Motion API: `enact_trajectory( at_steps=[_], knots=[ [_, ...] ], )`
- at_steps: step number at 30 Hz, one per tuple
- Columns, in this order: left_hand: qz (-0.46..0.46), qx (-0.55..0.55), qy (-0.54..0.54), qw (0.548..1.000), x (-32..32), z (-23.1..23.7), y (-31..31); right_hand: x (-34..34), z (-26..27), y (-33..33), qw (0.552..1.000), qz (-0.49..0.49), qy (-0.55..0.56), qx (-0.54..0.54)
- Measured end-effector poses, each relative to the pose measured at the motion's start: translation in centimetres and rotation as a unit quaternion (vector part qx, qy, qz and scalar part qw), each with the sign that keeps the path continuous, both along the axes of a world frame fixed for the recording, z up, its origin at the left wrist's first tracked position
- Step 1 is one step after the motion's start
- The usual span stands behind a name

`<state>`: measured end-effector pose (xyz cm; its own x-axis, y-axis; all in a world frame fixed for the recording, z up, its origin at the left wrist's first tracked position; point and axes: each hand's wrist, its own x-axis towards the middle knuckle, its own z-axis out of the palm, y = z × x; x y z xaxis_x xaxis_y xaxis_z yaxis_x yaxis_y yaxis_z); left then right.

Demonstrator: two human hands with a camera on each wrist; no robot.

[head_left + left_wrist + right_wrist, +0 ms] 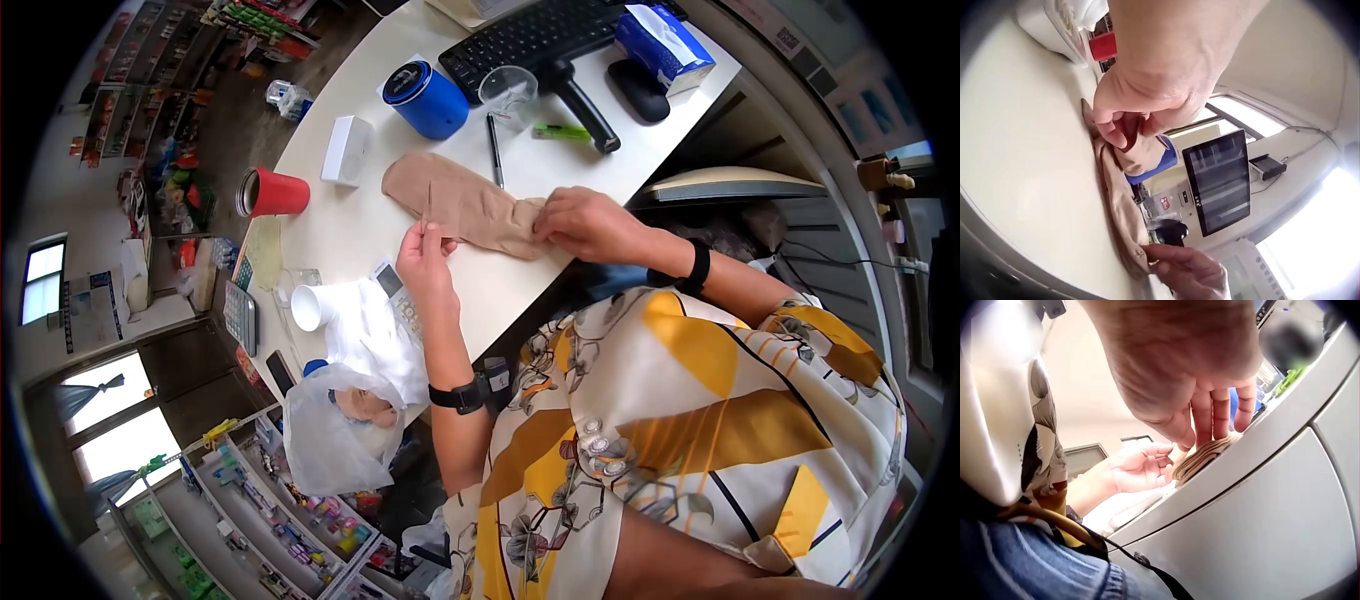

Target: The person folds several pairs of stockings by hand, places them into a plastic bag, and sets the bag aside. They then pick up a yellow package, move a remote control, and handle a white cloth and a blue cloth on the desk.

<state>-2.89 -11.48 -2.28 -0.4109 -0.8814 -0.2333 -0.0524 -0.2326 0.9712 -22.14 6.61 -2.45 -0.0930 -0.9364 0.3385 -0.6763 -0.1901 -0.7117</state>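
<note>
A tan stocking [490,215] of thin, smooth fabric lies flat on the white table, its rounded end away from the person. My left hand [430,265] pinches a raised flap of it between thumb and fingers near the middle; in the left wrist view that lifted fold [1142,155] stands above the rest. At the near end, close to the table's edge, my right hand [590,225] pinches the fabric with bent fingers. From the right wrist view, the stocking's stacked layers [1200,461] show under the right fingertips.
Beyond the stocking stand a blue canister [437,105], a white box [347,150], a pen [495,150], a clear cup [508,92] and a barcode scanner [585,110]. A red tumbler [280,192], calculator [398,295] and white plastic bag [370,335] are left. The table edge [1254,465] runs close by.
</note>
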Motion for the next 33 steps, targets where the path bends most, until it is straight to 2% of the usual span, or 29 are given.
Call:
enact_trajectory(
  at_steps=[2,3,4,5,6,7,9,10,13,14,17,21,23,25,27,30,33],
  knots=[
    [0.007,0.017,0.065,0.998,0.3,0.7,-0.9,-0.2,0.5,0.0,0.999,-0.014,-0.018,0.039],
    [0.01,0.027,0.096,0.995,0.6,1.4,-0.9,0.0,0.6,-0.3,0.982,-0.019,-0.172,0.068],
    [0.004,-0.007,0.094,0.996,0.7,2.5,-0.5,0.3,0.9,-0.6,0.941,-0.023,-0.322,0.098],
    [-0.003,-0.041,0.093,0.995,0.9,3.9,0.1,0.7,1.3,-0.7,0.877,-0.028,-0.463,0.127],
    [-0.01,-0.074,0.093,0.993,1.2,5.0,0.8,0.1,1.8,-1.1,0.834,0.017,-0.519,0.186],
    [-0.05,-0.1,0.062,0.992,1.8,5.9,1.6,0.2,2.0,-1.6,0.755,0.056,-0.613,0.226],
    [-0.131,-0.153,-0.001,0.98,3.8,7.4,3.6,1.2,2.6,-2.9,0.559,0.132,-0.765,0.292],
    [-0.181,-0.137,0.006,0.974,4.7,7.8,4.8,2.1,2.0,-3.5,0.51,0.164,-0.786,0.308],
    [-0.272,-0.156,-0.07,0.947,6.7,7.4,7.9,4.6,0.3,-4.2,0.483,0.166,-0.814,0.276],
    [-0.292,-0.155,-0.09,0.94,7.3,6.8,8.6,5.5,-1.6,-5.2,0.474,0.138,-0.822,0.285],
    [-0.314,-0.134,-0.103,0.934,9.3,5.0,9.9,6.8,-3.1,-5.4,0.482,0.068,-0.809,0.329],
    [-0.306,-0.102,-0.031,0.946,11.4,3.4,10.1,9.0,-3.0,-4.3,0.589,0.034,-0.751,0.295],
    [-0.195,-0.119,-0.025,0.973,11.8,3.3,9.2,9.7,-2.4,-3.4,0.637,0.011,-0.719,0.278],
    [-0.091,-0.205,-0.068,0.972,11.5,2.6,7.6,10.0,-1.5,-2.6,0.627,0.041,-0.728,0.274],
    [-0.063,-0.234,-0.151,0.958,10.6,2.6,6.2,10.3,-1.4,-1.9,0.614,0.052,-0.733,0.288],
    [-0.11,-0.314,-0.17,0.927,8.3,-0.5,4.1,10.0,-1.3,-1.1,0.604,0.023,-0.728,0.323],
    [-0.137,-0.349,-0.193,0.907,7.0,-2.1,4.1,9.4,-2.9,-0.3,0.542,0.028,-0.788,0.291]
  ],
)
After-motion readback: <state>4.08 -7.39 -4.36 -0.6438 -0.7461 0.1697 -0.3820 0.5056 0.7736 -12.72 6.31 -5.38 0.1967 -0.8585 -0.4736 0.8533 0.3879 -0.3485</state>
